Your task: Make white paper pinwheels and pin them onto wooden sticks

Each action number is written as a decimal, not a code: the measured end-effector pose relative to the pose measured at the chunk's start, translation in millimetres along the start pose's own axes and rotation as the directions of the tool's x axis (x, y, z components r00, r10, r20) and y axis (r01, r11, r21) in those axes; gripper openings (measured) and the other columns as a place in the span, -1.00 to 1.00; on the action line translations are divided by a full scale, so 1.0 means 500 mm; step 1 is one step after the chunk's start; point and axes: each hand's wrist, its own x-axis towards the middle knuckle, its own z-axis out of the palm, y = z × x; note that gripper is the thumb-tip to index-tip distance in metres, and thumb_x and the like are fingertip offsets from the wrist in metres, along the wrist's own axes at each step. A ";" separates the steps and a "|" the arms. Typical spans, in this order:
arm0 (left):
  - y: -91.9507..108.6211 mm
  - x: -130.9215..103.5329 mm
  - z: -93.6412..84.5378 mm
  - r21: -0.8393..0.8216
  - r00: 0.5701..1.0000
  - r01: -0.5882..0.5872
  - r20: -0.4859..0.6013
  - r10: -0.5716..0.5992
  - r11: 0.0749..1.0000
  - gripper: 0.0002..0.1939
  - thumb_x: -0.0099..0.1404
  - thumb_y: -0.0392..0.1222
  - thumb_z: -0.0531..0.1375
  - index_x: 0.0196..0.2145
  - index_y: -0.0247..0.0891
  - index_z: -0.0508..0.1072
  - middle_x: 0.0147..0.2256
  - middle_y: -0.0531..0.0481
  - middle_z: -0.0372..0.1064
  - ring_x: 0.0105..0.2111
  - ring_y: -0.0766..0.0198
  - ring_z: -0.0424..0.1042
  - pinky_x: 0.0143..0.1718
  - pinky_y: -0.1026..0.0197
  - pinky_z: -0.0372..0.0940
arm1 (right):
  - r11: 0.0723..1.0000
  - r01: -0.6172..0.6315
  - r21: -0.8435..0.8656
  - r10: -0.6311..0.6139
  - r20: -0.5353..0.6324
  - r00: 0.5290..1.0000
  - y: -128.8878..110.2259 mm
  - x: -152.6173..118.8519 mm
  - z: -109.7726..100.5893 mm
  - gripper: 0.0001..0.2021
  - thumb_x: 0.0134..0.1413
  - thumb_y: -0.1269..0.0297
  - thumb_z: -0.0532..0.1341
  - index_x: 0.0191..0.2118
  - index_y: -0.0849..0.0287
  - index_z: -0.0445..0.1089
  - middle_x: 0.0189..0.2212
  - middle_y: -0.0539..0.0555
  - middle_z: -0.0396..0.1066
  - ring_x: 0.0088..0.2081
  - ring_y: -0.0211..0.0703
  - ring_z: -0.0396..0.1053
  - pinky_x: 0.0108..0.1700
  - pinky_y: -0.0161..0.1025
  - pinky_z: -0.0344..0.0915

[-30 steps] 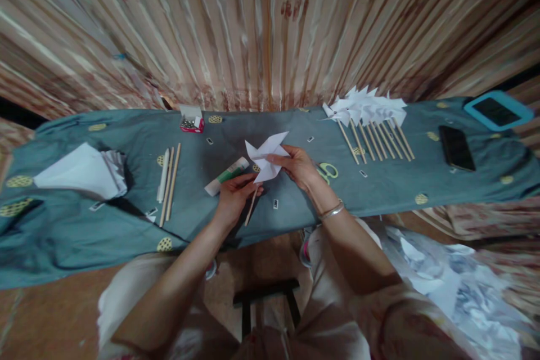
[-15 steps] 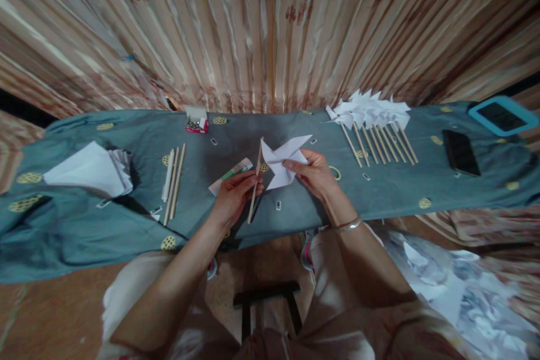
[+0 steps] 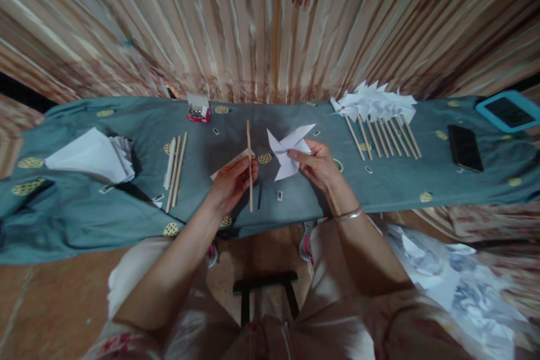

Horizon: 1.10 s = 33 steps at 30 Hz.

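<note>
Near the middle of the cloth-covered table, my left hand [image 3: 234, 178] pinches a thin wooden stick [image 3: 250, 140], held nearly upright in view. My right hand [image 3: 317, 163] is closed on a white paper pinwheel [image 3: 287, 152], its thumb pressed on the paper near the centre. A gap separates stick and pinwheel. Partly hidden behind my left hand lies a flat card or packet [image 3: 223, 169]. Left of it are loose wooden sticks [image 3: 180, 171] and a whitish stick [image 3: 170, 160]. Whether a pin sits in the pinwheel is too small to tell.
A small red box [image 3: 198, 114] of metal pins stands at the back. Folded white paper [image 3: 90, 154] lies left. Several pinwheels on sticks [image 3: 375, 104] are lined up right, near a dark phone [image 3: 464, 148] and a blue-framed tablet [image 3: 509, 111]. A bag of crumpled paper [image 3: 468, 287] sits below right.
The stick has turned from slanted to nearly upright and moved slightly left, away from the pinwheel. The pinwheel has shifted a little right. The whole view has tilted slightly.
</note>
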 end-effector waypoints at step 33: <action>-0.014 -0.037 -0.015 0.075 0.980 -0.084 0.189 0.068 0.994 -0.67 -0.16 -0.19 0.53 -0.44 -0.36 0.56 -0.64 0.09 0.29 -0.64 0.52 0.16 -0.68 0.47 -0.03 | 0.966 0.155 -0.208 -0.125 0.150 0.981 -0.012 -0.057 0.029 -0.74 -0.24 0.12 0.51 -0.33 0.04 0.63 -0.35 -0.01 0.60 -0.37 -0.15 0.48 -0.28 -0.21 0.43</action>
